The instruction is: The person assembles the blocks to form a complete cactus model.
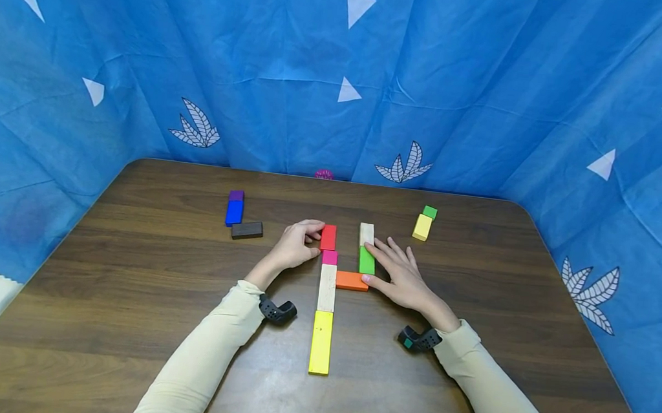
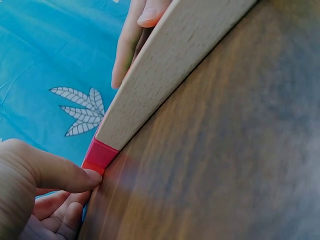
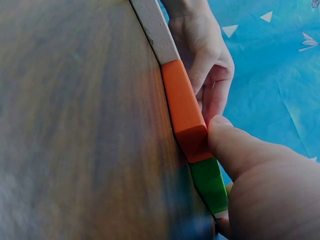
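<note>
Head view: L hand point(image 1: 295, 246) has the red block point(image 1: 328, 237) pinched btwn thumb & fingers, far end of a block row on the table point(image 1: 154, 296). R hand point(image 1: 403, 282) is spread, nothing gripped, thumb at the orange block's point(image 1: 351, 281) end, a finger alongside the green block point(image 1: 366, 262). Step in hand looks like squaring up joins; next move prob. calls for a light, straight nudge w/ neighbours kept steady. All rectangular, seemingly painted wood; orange has smooth, rounded edges. Pink block point(image 1: 329, 257) sits btwn red & the long pale block point(image 1: 327, 288), bare wood w/ fine flecks. Yellow block point(image 1: 321, 343), longest, forms the near end. Table's dark brown, wood-grained.
</note>
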Motion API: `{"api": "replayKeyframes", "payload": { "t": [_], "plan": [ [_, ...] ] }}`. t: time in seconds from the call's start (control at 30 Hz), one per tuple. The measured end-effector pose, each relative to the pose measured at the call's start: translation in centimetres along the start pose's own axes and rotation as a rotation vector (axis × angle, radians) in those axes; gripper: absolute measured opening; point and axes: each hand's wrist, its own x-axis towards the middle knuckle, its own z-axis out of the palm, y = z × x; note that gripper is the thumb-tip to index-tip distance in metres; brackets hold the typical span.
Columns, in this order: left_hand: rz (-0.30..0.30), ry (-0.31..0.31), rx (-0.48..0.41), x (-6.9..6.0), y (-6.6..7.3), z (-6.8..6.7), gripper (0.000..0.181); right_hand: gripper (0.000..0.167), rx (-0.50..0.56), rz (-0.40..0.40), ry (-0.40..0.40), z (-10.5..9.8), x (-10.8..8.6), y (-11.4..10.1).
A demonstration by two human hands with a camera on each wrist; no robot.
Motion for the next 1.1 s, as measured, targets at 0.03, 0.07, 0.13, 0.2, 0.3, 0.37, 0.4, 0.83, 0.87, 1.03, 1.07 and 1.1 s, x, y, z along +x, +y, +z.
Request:
{"api": "replayKeyframes", "payload": {
  "t": [0.03,0.07,0.13,0.2,0.3,0.37,0.4,0.83,0.87,1.03,1.07,1.1],
  "plan": [
    [0.0,-0.002,0.0,0.01,-0.01,0.04,0.058,0.069,0.0,0.0,0.0,0.0,0.01,0.0],
    [0.001,-0.004,-0.001,0.02,-0.02,0.08,0.058,0.069,0.0,0.0,0.0,0.01,0.02,0.0],
    [0.005,-0.007,-0.005,0.05,-0.05,0.16,0.058,0.069,0.0,0.0,0.0,0.01,0.03,0.0],
    [0.009,-0.008,-0.001,0.11,-0.14,0.25,0.057,0.069,0.0,0.002,0.001,0.01,0.05,0.01],
    [0.014,-0.004,0.001,0.18,-0.26,0.38,0.057,0.069,0.001,0.005,0.0,0.03,0.07,0.01],
    [0.018,0.002,0.003,0.24,-0.37,0.48,0.057,0.069,0.0,0.005,-0.001,0.04,0.09,0.02],
    [0.021,0.005,0.0,0.27,-0.41,0.52,0.057,0.069,-0.001,0.005,-0.001,0.05,0.09,0.04],
    [0.033,0.012,-0.009,0.11,-0.34,0.82,0.056,0.069,0.001,-0.01,0.005,0.06,0.06,0.15],
    [0.033,0.011,-0.011,0.09,-0.33,0.8,0.056,0.069,0.0,-0.01,0.006,0.06,0.07,0.15],
    [0.055,0.025,-0.008,-0.01,-0.46,0.66,0.057,0.069,-0.002,-0.008,0.006,0.1,0.1,0.19],
    [0.069,0.035,-0.003,-0.05,-0.47,0.62,0.057,0.069,-0.002,-0.006,0.005,0.11,0.11,0.18],
    [0.081,0.046,0.0,-0.14,-0.44,0.57,0.058,0.069,-0.001,-0.004,0.004,0.11,0.13,0.17]
  ]
}}
